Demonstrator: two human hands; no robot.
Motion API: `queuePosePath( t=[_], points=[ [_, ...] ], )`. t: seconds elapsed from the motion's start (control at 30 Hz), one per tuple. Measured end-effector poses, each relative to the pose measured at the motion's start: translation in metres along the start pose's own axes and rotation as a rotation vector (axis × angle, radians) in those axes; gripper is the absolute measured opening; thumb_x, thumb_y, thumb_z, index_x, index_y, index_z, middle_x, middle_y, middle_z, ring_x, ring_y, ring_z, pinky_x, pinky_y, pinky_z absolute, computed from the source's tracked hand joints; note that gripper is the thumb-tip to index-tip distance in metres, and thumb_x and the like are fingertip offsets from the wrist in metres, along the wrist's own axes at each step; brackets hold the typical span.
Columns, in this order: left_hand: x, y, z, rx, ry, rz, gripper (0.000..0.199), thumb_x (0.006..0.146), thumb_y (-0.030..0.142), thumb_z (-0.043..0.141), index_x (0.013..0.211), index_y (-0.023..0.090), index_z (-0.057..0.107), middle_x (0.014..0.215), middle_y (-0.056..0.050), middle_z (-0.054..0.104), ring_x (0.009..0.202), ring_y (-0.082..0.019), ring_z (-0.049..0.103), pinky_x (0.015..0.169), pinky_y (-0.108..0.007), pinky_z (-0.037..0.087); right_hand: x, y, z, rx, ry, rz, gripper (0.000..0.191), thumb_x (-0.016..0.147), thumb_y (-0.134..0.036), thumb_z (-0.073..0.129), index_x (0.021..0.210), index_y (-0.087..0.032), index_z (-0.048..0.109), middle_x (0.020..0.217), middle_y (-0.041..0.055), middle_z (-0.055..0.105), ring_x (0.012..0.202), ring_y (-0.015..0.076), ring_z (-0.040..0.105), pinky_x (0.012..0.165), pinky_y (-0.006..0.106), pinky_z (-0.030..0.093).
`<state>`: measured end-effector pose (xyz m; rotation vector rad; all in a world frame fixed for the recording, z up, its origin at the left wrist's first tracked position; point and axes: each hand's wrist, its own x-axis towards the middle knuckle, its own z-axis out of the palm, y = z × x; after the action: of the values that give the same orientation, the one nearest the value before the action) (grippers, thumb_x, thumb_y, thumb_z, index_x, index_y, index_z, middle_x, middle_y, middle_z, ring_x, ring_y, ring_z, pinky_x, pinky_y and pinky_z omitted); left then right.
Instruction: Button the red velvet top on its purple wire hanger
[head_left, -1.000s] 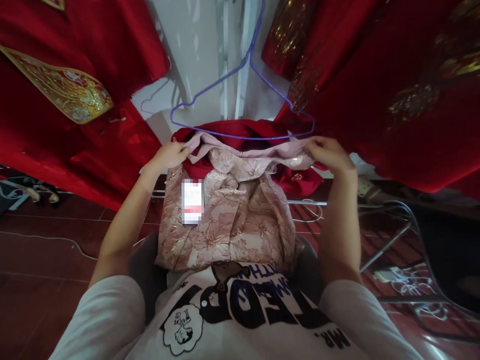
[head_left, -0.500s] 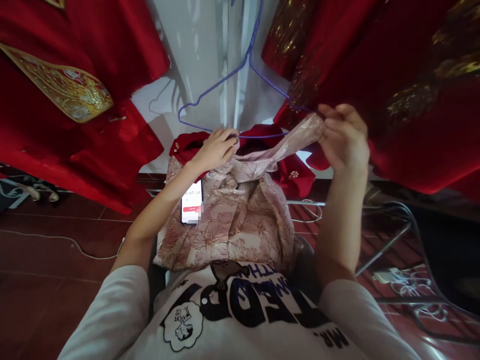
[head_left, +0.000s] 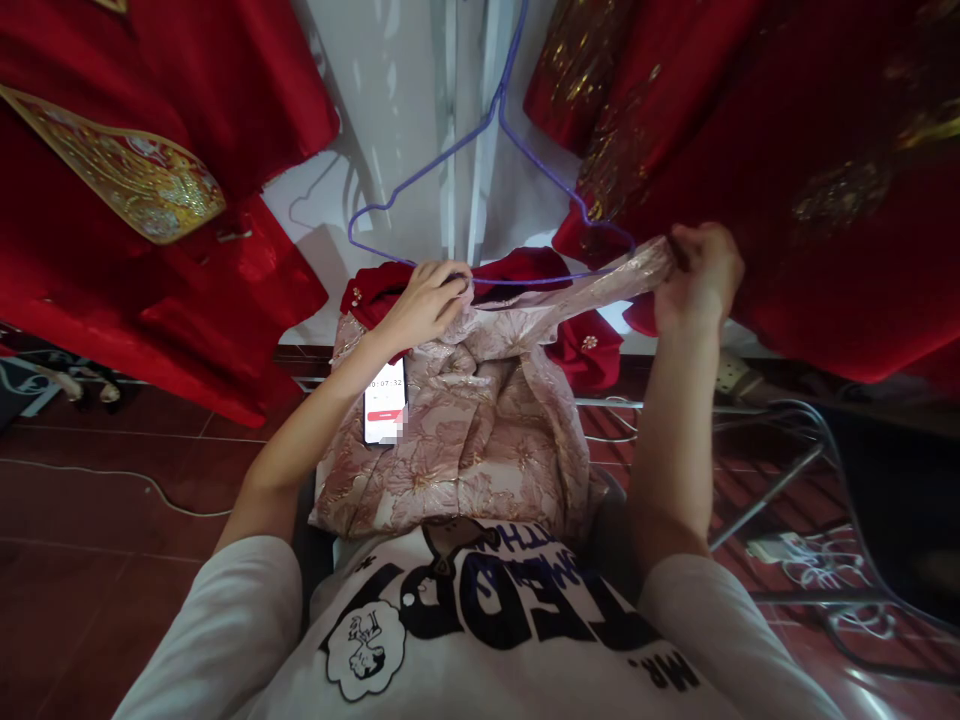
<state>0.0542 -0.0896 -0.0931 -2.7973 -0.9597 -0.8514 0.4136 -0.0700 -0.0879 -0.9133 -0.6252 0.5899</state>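
Observation:
A pink brocade garment [head_left: 450, 450] with a raised gold-toned floral pattern lies across my lap. My left hand [head_left: 437, 300] is closed on its gathered upper edge. Out to the right, my right hand [head_left: 701, 275] grips the end of a narrow pink part of the same garment, which stretches almost straight between both hands. Just behind this stretched piece hangs a purple wire hanger [head_left: 442, 160], its lower bar level with my fingers. On the garment, beside my left forearm, a phone [head_left: 385, 405] shows a running-timer style screen.
Red garments with gold decoration [head_left: 150, 190] hang on the left, with more red clothing [head_left: 750, 200] on the right. Dark red cloth with beaded ornaments [head_left: 589, 355] lies behind the pink garment. A black chair [head_left: 892, 500] and tangled white cables [head_left: 814, 565] are at right.
My right hand has moved slightly right and down, drawing the pink strip straighter. The hanger has shifted a little. My left hand stays nearly in place.

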Motion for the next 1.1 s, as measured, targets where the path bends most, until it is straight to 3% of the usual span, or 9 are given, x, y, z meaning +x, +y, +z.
queuePosePath(
  t=[0.1, 0.23, 0.37, 0.57, 0.67, 0.8, 0.9, 0.97, 1.1],
  points=[
    [-0.001, 0.001, -0.001, -0.020, -0.017, 0.011, 0.022, 0.105, 0.021, 0.048, 0.098, 0.019, 0.069, 0.136, -0.012, 0.064, 0.124, -0.033, 0.061, 0.116, -0.059, 0.045, -0.014, -0.012, 0.002, 0.022, -0.112, -0.052, 0.016, 0.080, -0.010, 0.050, 0.082, -0.025, 0.049, 0.091, 0.0038, 0.060, 0.097, 0.0189, 0.067, 0.096, 0.038, 0.053],
    [-0.002, -0.002, -0.001, -0.086, -0.009, 0.064, 0.019, 0.105, 0.022, 0.050, 0.095, 0.020, 0.066, 0.139, -0.012, 0.064, 0.128, -0.031, 0.061, 0.122, -0.058, 0.040, -0.034, -0.028, 0.011, 0.034, -0.429, -0.141, 0.016, 0.072, -0.022, 0.065, 0.081, -0.026, 0.053, 0.101, 0.0057, 0.069, 0.107, 0.0243, 0.068, 0.104, 0.045, 0.050],
    [-0.003, -0.006, 0.005, -0.152, 0.002, 0.063, 0.016, 0.106, 0.024, 0.052, 0.094, 0.021, 0.063, 0.141, -0.010, 0.064, 0.133, -0.027, 0.061, 0.132, -0.060, 0.025, -0.053, -0.033, 0.027, 0.108, -0.597, -0.174, 0.023, 0.064, -0.031, 0.075, 0.079, -0.029, 0.058, 0.105, 0.0061, 0.073, 0.111, 0.0283, 0.066, 0.114, 0.048, 0.045],
    [-0.002, -0.006, 0.016, -0.145, -0.002, 0.032, 0.016, 0.107, 0.025, 0.053, 0.096, 0.022, 0.064, 0.142, -0.008, 0.064, 0.136, -0.026, 0.060, 0.135, -0.062, 0.009, -0.059, -0.016, 0.033, 0.029, -0.648, -0.203, 0.030, 0.070, -0.031, 0.075, 0.096, -0.030, 0.061, 0.122, 0.0037, 0.070, 0.117, 0.0259, 0.065, 0.113, 0.048, 0.048],
    [-0.003, -0.007, 0.016, -0.129, -0.001, 0.021, 0.015, 0.107, 0.026, 0.053, 0.097, 0.022, 0.064, 0.143, -0.008, 0.064, 0.137, -0.026, 0.059, 0.136, -0.061, 0.008, -0.049, -0.011, 0.020, -0.244, -0.612, -0.232, 0.035, 0.080, -0.030, 0.077, 0.110, -0.031, 0.060, 0.123, 0.0034, 0.068, 0.103, 0.0224, 0.067, 0.096, 0.045, 0.057],
    [-0.006, -0.007, 0.013, -0.125, 0.004, 0.021, 0.016, 0.107, 0.027, 0.054, 0.096, 0.022, 0.065, 0.142, -0.007, 0.065, 0.138, -0.025, 0.058, 0.136, -0.060, 0.008, -0.039, -0.014, 0.004, -0.505, -0.514, -0.301, 0.026, 0.088, -0.027, 0.075, 0.110, -0.031, 0.061, 0.117, 0.0039, 0.070, 0.084, 0.0176, 0.067, 0.077, 0.038, 0.060],
    [-0.007, -0.006, 0.012, -0.129, 0.002, 0.015, 0.016, 0.107, 0.028, 0.055, 0.095, 0.022, 0.065, 0.140, -0.007, 0.066, 0.137, -0.024, 0.059, 0.136, -0.059, 0.008, -0.044, -0.025, 0.000, -0.593, -0.519, -0.360, 0.021, 0.089, -0.031, 0.076, 0.107, -0.034, 0.064, 0.114, 0.0036, 0.072, 0.091, 0.0224, 0.069, 0.083, 0.043, 0.062],
    [-0.006, -0.004, 0.011, -0.128, 0.003, 0.005, 0.017, 0.107, 0.027, 0.055, 0.094, 0.022, 0.065, 0.140, -0.008, 0.066, 0.137, -0.024, 0.059, 0.136, -0.059, 0.009, -0.053, -0.034, 0.002, -0.662, -0.513, -0.413, 0.022, 0.088, -0.030, 0.077, 0.107, -0.035, 0.067, 0.110, 0.0040, 0.074, 0.105, 0.0286, 0.067, 0.096, 0.052, 0.060],
    [-0.005, 0.001, 0.010, -0.124, -0.007, -0.024, 0.016, 0.105, 0.024, 0.057, 0.091, 0.022, 0.065, 0.140, -0.007, 0.066, 0.136, -0.024, 0.059, 0.135, -0.061, 0.010, -0.072, -0.046, 0.012, -0.788, -0.485, -0.559, 0.021, 0.088, -0.027, 0.076, 0.108, -0.032, 0.071, 0.118, 0.0060, 0.075, 0.134, 0.0350, 0.054, 0.121, 0.074, 0.035]
  ],
)
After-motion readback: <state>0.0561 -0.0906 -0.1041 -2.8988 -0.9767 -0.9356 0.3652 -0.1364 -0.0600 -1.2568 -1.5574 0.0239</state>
